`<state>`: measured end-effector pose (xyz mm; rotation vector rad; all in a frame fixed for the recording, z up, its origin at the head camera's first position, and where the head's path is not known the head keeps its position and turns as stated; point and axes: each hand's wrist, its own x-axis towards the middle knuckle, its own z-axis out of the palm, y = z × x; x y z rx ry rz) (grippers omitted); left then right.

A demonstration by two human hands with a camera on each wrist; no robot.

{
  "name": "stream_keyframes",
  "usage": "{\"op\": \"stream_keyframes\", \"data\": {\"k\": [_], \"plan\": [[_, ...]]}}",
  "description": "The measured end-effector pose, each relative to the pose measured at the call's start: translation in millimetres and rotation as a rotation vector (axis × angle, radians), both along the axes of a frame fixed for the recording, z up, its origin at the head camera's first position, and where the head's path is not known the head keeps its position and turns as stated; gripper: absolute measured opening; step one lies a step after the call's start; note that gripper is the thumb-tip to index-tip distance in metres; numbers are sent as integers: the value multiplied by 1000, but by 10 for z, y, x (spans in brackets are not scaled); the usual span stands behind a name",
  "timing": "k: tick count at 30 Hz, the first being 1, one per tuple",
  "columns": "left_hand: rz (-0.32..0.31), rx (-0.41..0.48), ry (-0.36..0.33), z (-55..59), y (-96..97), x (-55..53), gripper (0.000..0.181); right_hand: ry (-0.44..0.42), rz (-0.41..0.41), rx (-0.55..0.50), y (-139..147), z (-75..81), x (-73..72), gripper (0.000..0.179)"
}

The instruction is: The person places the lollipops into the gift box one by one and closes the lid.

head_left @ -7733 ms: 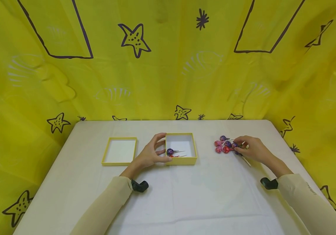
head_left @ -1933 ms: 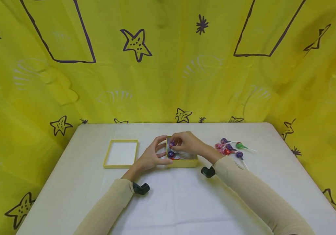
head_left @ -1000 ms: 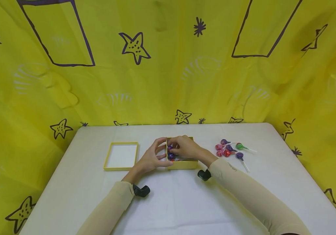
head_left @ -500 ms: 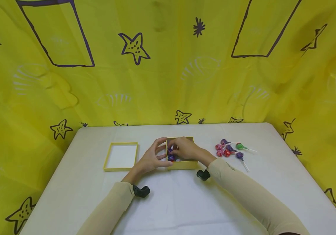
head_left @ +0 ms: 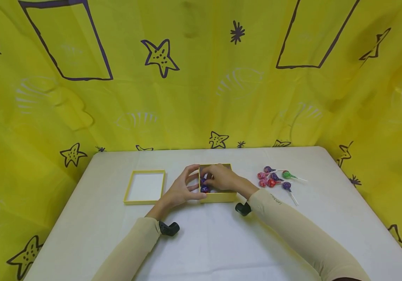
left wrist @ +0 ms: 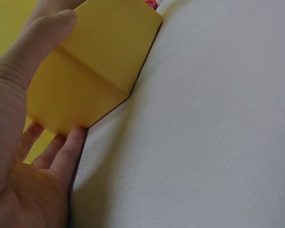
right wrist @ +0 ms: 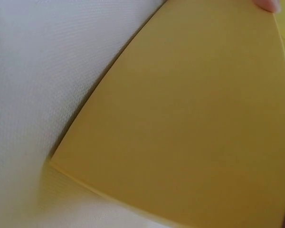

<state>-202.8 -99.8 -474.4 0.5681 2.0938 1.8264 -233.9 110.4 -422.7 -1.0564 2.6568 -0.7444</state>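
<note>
In the head view a yellow box (head_left: 218, 198) with a white inside stands at mid-table. My left hand (head_left: 179, 190) grips its left side, thumb at the front corner and fingers spread along the side wall; the left wrist view shows the fingertips against the yellow cardboard. My right hand (head_left: 220, 177) reaches down into the box, thumb and forefinger at a purple-wrapped lollipop (head_left: 203, 181) near the left wall. Another purple lollipop (head_left: 205, 189) lies in front of it. The hand hides much of the inside. In the right wrist view the box wall (right wrist: 180, 114) covers nearly everything.
The shallow yellow-rimmed lid (head_left: 144, 202) lies inside-up to the left of the box. To the right is a loose pile of lollipops, among them a green one (head_left: 286, 175), a red one (head_left: 272, 182) and a purple one (head_left: 286, 185). A yellow curtain (head_left: 201, 97) hangs behind the table.
My right hand went from the pile to the box with a purple lollipop and lowered it inside. Over the last half second it has hardly moved. My left hand stays on the box.
</note>
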Motion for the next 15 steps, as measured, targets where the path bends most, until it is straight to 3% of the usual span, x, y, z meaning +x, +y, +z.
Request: {"op": "stream_keyframes", "data": {"k": [10,15], "plan": [[5,-3,-7,11,-4,13,100,-54,-16,57,12,88,14,23],[5,-7,-3,22,1,20,100,-75,16,78,53,171,5,24]]}}
